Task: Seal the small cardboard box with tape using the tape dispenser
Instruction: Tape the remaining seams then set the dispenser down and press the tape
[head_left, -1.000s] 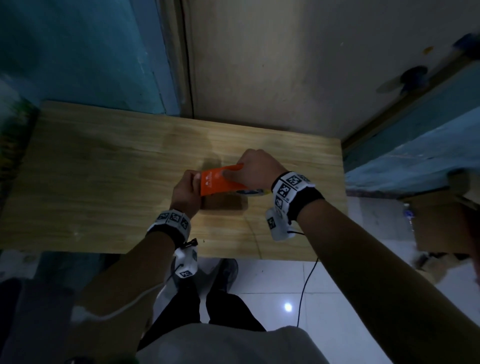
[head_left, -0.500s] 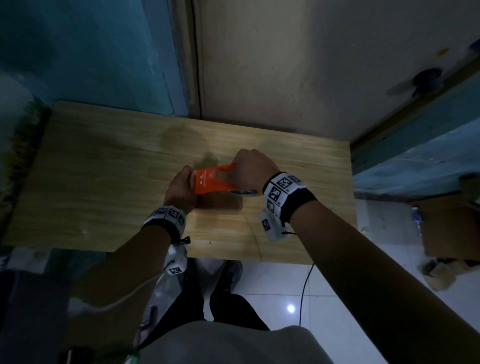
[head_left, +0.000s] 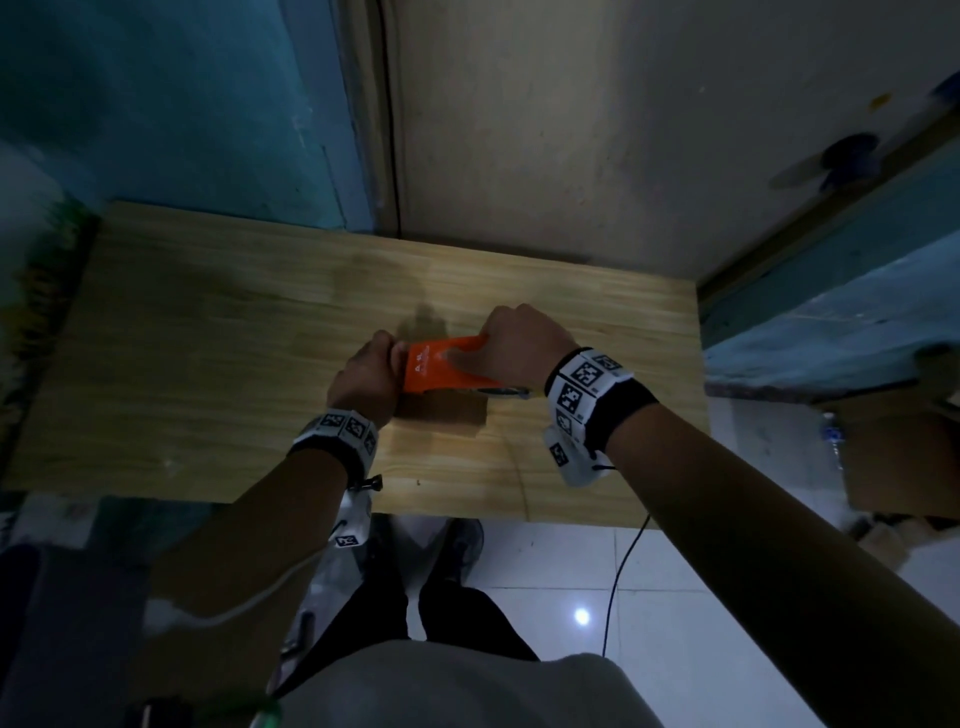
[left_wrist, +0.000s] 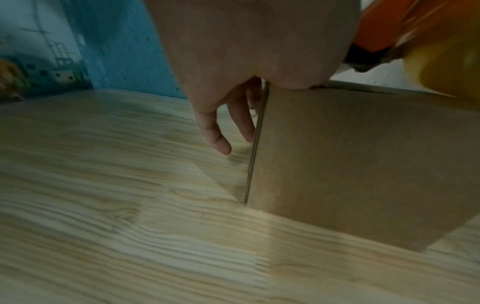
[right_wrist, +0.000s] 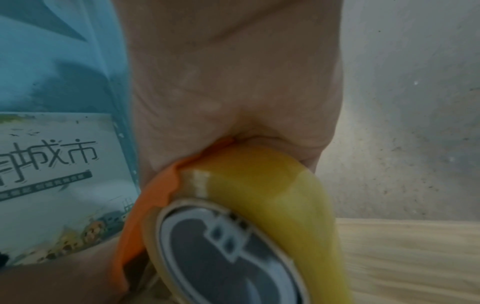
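A small brown cardboard box (head_left: 441, 413) stands on the wooden table (head_left: 208, 364), mostly hidden under the orange tape dispenser (head_left: 441, 364). My right hand (head_left: 519, 348) grips the dispenser from above and holds it on the box top. The right wrist view shows the orange frame (right_wrist: 135, 216) and the yellow tape roll (right_wrist: 272, 195) under my palm. My left hand (head_left: 369, 374) wraps over the box's left end. In the left wrist view its fingers (left_wrist: 218, 131) reach down the left face of the box (left_wrist: 363, 164), with the dispenser (left_wrist: 384, 26) above.
The table's far edge meets a beige wall (head_left: 571, 130) and a blue wall (head_left: 182, 104). Bare wood lies to the left and right of the box. Beyond the near edge are white floor tiles (head_left: 675, 623), a black cable (head_left: 623, 561) and a cardboard carton (head_left: 898, 457) at the right.
Both hands keep their hold on the box and the dispenser. The dispenser has barely shifted on the box top; the head view has moved a little.
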